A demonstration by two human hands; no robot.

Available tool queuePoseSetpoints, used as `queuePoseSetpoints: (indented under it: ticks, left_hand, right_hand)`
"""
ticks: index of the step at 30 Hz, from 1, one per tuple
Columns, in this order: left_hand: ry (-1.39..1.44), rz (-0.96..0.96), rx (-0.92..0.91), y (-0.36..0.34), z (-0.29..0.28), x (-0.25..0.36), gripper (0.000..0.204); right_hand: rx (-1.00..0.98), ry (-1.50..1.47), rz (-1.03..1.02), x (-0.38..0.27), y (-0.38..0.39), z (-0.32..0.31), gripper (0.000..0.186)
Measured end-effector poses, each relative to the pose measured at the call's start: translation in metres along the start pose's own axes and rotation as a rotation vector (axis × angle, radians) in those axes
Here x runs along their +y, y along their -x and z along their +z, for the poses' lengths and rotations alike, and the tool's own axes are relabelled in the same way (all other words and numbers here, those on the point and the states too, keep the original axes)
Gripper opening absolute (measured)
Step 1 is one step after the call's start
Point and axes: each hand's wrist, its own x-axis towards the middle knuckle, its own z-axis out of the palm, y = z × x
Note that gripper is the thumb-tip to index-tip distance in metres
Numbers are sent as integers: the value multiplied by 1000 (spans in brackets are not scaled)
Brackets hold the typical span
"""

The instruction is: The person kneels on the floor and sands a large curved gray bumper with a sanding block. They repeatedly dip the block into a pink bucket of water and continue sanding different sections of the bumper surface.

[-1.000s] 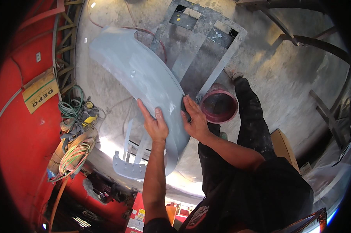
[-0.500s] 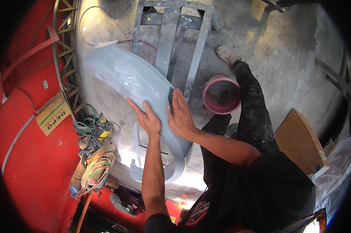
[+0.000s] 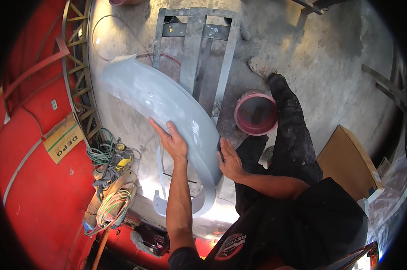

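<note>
A light grey car fender (image 3: 167, 96) lies across a stand, its curved wheel arch toward me. My left hand (image 3: 174, 145) holds the inner edge of the arch, thumb on the outer face and straight fingers at the rim. Against the opposite edge, low on the right, rests my right hand (image 3: 232, 163), its fingers together over a thin dark sanding sheet (image 3: 220, 152). Most of that sheet is hidden under the fingers. Pale smears and glare mark the fender's surface.
The grey metal stand (image 3: 192, 54) extends beyond the fender. A pink bucket (image 3: 236, 118) of dark water stands by my leg. Coiled hoses (image 3: 114, 204) and tools lie left, near a red wall (image 3: 41, 189). At right is a large cardboard box (image 3: 347, 164).
My right hand has slid down and right along the fender's edge, taking the dark sheet with it. My left hand stays at the arch. The view has shifted slightly.
</note>
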Motion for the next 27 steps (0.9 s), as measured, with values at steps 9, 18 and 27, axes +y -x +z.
queuePoseSetpoints:
  ticks: [9, 18, 27]
  left_hand:
    - [11, 15, 5, -4, 1, -8, 72]
    - [-10, 15, 9, -9, -2, -13, 73]
    - [-20, 39, 14, -15, -5, -11, 76]
  right_hand:
    - [76, -36, -50, -15, -23, -13, 60]
    - [117, 43, -100, -26, -39, -13, 63]
    - [93, 135, -87, -82, -108, -37, 69]
